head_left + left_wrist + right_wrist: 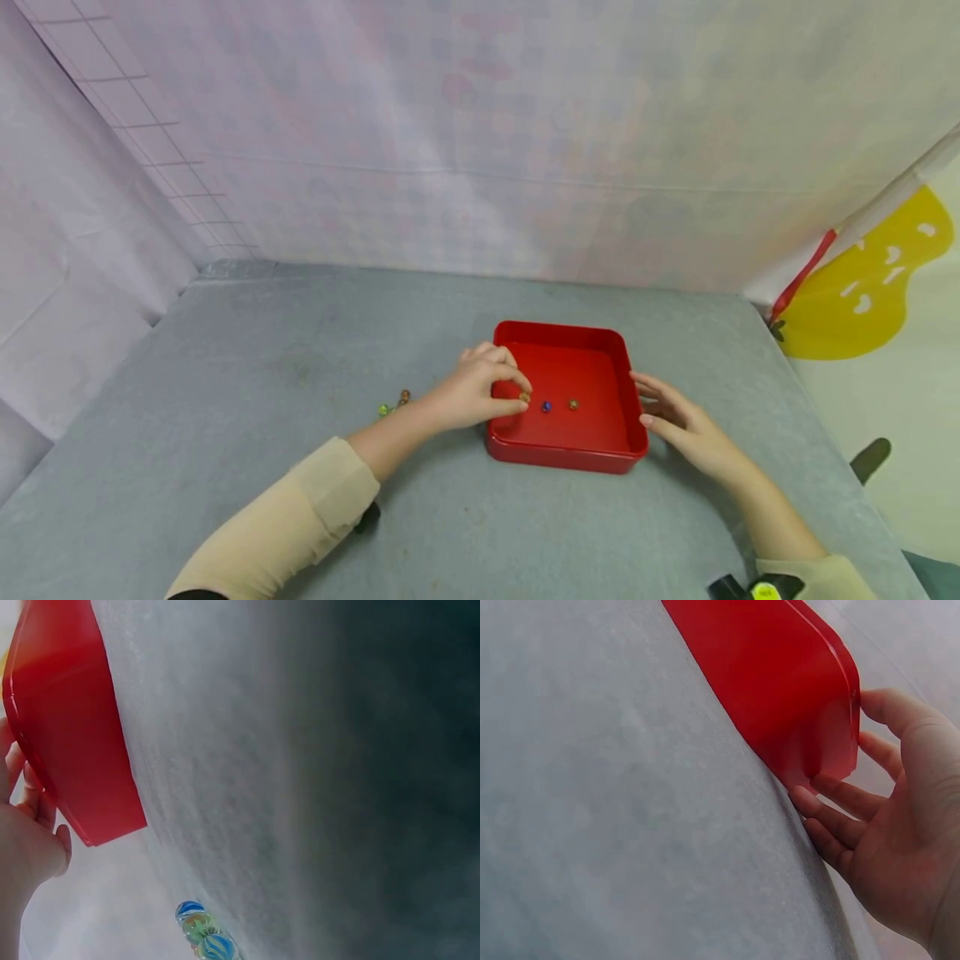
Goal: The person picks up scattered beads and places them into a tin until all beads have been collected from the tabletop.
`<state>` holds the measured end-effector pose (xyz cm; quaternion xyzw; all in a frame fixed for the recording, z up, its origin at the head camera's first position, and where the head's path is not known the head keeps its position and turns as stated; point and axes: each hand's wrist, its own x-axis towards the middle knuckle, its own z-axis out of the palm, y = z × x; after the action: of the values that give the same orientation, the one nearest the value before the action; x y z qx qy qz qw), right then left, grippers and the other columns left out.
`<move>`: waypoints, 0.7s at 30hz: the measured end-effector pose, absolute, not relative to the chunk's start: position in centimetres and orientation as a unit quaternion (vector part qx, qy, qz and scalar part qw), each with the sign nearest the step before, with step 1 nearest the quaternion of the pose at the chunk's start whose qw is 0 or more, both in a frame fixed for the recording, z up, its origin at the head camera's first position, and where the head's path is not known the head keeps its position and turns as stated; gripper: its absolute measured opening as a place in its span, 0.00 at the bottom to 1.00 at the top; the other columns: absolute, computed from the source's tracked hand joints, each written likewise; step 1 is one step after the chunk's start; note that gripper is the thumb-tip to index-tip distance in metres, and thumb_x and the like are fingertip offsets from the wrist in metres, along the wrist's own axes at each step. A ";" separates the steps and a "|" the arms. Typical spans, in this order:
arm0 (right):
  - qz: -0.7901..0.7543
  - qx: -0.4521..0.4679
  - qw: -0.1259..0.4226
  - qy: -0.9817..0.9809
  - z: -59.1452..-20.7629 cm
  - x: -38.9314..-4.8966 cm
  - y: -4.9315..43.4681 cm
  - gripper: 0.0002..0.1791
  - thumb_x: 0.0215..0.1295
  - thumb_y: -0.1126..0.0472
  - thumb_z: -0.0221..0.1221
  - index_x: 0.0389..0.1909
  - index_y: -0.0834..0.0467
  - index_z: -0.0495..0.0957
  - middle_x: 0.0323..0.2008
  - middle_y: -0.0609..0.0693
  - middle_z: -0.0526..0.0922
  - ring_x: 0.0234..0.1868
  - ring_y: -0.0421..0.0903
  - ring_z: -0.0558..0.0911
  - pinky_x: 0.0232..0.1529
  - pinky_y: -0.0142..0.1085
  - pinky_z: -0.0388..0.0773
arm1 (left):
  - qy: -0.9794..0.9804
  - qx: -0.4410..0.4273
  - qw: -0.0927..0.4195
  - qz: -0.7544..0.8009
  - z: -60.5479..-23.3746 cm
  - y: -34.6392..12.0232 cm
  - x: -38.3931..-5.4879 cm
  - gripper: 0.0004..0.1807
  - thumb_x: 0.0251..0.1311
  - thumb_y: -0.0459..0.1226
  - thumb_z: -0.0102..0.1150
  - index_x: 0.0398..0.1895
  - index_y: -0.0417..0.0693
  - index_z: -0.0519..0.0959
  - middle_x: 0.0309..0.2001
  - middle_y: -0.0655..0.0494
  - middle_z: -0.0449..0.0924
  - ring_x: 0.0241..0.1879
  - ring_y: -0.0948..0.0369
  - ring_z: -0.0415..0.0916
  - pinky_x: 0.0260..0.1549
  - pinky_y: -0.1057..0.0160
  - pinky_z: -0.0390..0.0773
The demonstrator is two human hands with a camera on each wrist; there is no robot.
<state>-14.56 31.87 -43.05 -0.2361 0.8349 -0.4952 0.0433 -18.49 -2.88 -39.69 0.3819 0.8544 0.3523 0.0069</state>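
Observation:
A shallow square red box [567,461] sits on the grey table. Over its left side reaches my left hand [480,390], thumb and index finger pinching an amber marble [524,397] just inside the wall. A blue marble [546,407] and a greenish-gold marble [573,404] lie on the box floor beside those fingertips. My right hand [686,425] is at the box's right side, its fingers spread and lightly bent. In the right wrist view the fingertips of this right hand [900,817] rest against the outer wall, thumb near the rim.
Several glass marbles [206,930] with coloured swirls lie on the table left of the box, partly behind my left forearm in the head view. A pale curtain [480,150] hangs along the table's back edge. A yellow cut-out shape [855,292] is at the right.

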 end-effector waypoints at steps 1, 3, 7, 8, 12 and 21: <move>-0.495 -0.236 0.044 0.835 -43.0 -14.6 31.9 0.32 0.68 0.68 0.52 0.72 0.61 0.56 0.62 0.68 0.66 0.52 0.35 0.75 0.44 0.33 0.76 | 0.855 0.382 0.007 0.351 -39.7 -2.9 -18.5 0.08 0.57 0.41 0.66 0.40 0.51 0.86 0.39 0.55 0.74 0.45 0.64 0.62 0.46 0.55 0.57; -0.495 -0.236 0.045 0.835 -43.0 -14.5 31.9 0.32 0.68 0.68 0.53 0.72 0.61 0.56 0.62 0.68 0.66 0.52 0.36 0.75 0.44 0.33 0.76 | 0.855 0.382 0.009 0.351 -39.7 -2.8 -18.5 0.08 0.57 0.41 0.66 0.40 0.51 0.86 0.39 0.54 0.74 0.45 0.64 0.62 0.46 0.55 0.57; -0.494 -0.237 0.042 0.836 -43.0 -14.5 31.9 0.32 0.68 0.69 0.53 0.72 0.61 0.56 0.62 0.68 0.66 0.52 0.36 0.75 0.43 0.34 0.77 | 0.856 0.380 0.013 0.350 -39.8 -2.8 -18.5 0.09 0.57 0.41 0.66 0.40 0.51 0.86 0.40 0.54 0.74 0.45 0.64 0.62 0.47 0.55 0.57; -0.494 -0.237 0.042 0.836 -43.0 -14.5 31.9 0.32 0.68 0.69 0.52 0.72 0.61 0.56 0.62 0.68 0.66 0.52 0.35 0.75 0.44 0.34 0.77 | 0.856 0.379 0.015 0.350 -39.8 -2.8 -18.5 0.09 0.57 0.41 0.66 0.40 0.51 0.86 0.40 0.54 0.74 0.45 0.64 0.62 0.48 0.55 0.57; -0.495 -0.240 0.040 0.834 -43.1 -14.5 31.8 0.32 0.68 0.69 0.52 0.71 0.62 0.56 0.62 0.68 0.66 0.52 0.35 0.75 0.44 0.33 0.76 | 0.858 0.378 0.018 0.347 -39.9 -2.8 -18.5 0.09 0.57 0.41 0.66 0.41 0.51 0.85 0.40 0.54 0.74 0.45 0.64 0.61 0.49 0.55 0.57; -0.498 -0.244 0.040 0.831 -43.1 -14.5 31.9 0.32 0.68 0.70 0.52 0.71 0.62 0.56 0.62 0.69 0.66 0.52 0.36 0.76 0.44 0.34 0.77 | 0.858 0.374 0.022 0.351 -40.0 -2.8 -18.5 0.11 0.56 0.41 0.67 0.42 0.49 0.85 0.41 0.52 0.74 0.46 0.63 0.62 0.49 0.55 0.57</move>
<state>-14.54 31.91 -43.06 -0.2438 0.8310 -0.4984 0.0401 -18.48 -2.78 -39.97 0.3737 0.8585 0.3505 0.0223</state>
